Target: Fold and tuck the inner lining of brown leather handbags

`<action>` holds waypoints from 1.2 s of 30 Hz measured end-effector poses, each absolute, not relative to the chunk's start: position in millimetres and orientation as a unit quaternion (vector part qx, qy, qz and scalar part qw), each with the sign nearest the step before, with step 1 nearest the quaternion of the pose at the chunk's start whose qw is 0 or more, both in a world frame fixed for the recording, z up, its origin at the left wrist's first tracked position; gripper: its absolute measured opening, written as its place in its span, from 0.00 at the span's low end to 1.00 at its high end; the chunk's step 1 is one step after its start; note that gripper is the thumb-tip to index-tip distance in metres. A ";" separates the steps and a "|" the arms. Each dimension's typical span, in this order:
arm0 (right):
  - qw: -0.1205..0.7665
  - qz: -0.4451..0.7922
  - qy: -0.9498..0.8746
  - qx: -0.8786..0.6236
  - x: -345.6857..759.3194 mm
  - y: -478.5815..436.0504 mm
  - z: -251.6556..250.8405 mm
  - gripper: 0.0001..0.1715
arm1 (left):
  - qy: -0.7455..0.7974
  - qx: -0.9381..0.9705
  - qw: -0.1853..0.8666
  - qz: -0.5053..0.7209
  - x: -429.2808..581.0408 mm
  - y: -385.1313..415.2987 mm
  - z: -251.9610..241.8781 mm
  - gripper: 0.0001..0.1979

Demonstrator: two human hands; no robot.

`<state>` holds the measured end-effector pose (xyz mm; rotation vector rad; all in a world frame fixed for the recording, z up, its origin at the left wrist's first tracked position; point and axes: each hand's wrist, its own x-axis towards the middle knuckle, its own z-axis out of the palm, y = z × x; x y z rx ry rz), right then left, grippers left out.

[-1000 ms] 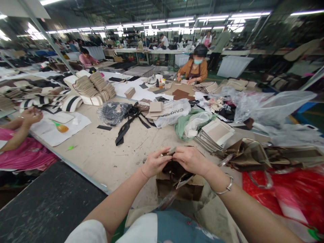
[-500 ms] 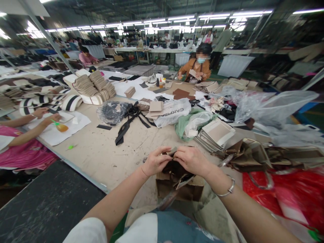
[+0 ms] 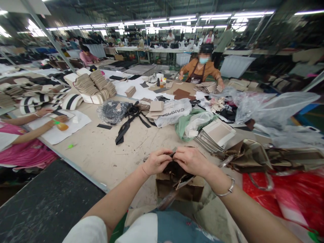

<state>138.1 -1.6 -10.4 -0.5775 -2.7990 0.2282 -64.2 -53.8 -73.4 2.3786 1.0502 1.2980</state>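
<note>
A brown, box-shaped bag (image 3: 179,189) stands on the table right in front of me, its dark mouth facing up and a strap hanging over its near side. My left hand (image 3: 157,162) pinches the far upper edge of the bag between thumb and fingers. Close beside it, almost touching, my right hand (image 3: 191,161) grips the same edge with bent fingers. A small greyish piece of that edge shows between the fingertips. The hands hide most of the rim, and the inside is too dark to make out.
To the right lie stacked beige panels (image 3: 215,135), more brown bags (image 3: 253,158) and red plastic (image 3: 286,192). Ahead are a black strap bundle (image 3: 124,131) and a white plastic bag (image 3: 174,111). One co-worker (image 3: 202,71) sits across; another's hand (image 3: 59,119) is by a glue bottle (image 3: 62,126) at left.
My hands stay at the bag's edge, with less of the greyish piece showing. The co-worker across has spread their arms, one hand now at the pile. The left co-worker's hands have shifted slightly.
</note>
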 end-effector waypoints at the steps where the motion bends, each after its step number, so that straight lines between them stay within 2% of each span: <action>1: 0.131 0.079 -0.968 -0.200 137.7 -1.8 -9.7 0.10 | 0.358 0.812 0.122 0.445 -63.6 -53.8 -73.1 0.07; 5: 0.118 0.081 -0.969 -0.200 136.3 -1.9 -6.4 0.10 | 0.369 0.796 0.134 0.461 -62.2 -53.8 -74.9 0.07; 10: 0.108 0.066 -0.967 -0.221 134.3 -2.3 -5.7 0.12 | 0.440 0.743 0.148 0.481 -62.1 -54.9 -80.8 0.23; 16: 0.098 0.031 -0.959 -0.266 131.5 -2.3 -8.3 0.14 | 0.479 0.726 0.148 0.470 -57.4 -55.6 -73.6 0.11; 30: 0.121 0.002 -0.934 -0.336 126.5 -4.8 -8.4 0.13 | 0.543 0.653 0.128 0.511 -40.8 -59.9 -77.4 0.06; 36: 0.140 -0.010 -0.928 -0.345 132.3 2.1 -9.5 0.17 | 0.569 0.646 0.137 0.489 -38.7 -59.7 -76.9 0.07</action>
